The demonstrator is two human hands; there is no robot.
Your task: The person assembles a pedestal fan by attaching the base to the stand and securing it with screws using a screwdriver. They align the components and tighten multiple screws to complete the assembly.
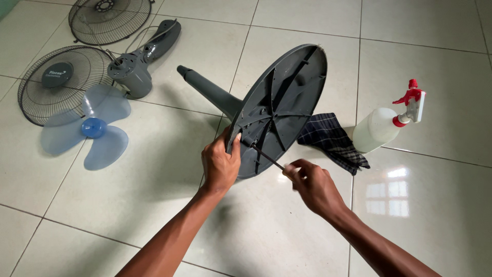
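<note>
The left hand point(220, 165) is gripping the rim of the grey fan base point(279, 110), tipping it up off the floor so its underside is showing. The right hand point(311, 183) is pinching a thin screwdriver point(267, 156), poking its tip into the base.

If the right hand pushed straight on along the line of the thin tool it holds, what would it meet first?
The right hand points its screwdriver up and left, so it would first meet the ribbed underside of the grey fan base, which the left hand steadies by its rim; the tip seems already there.
</note>
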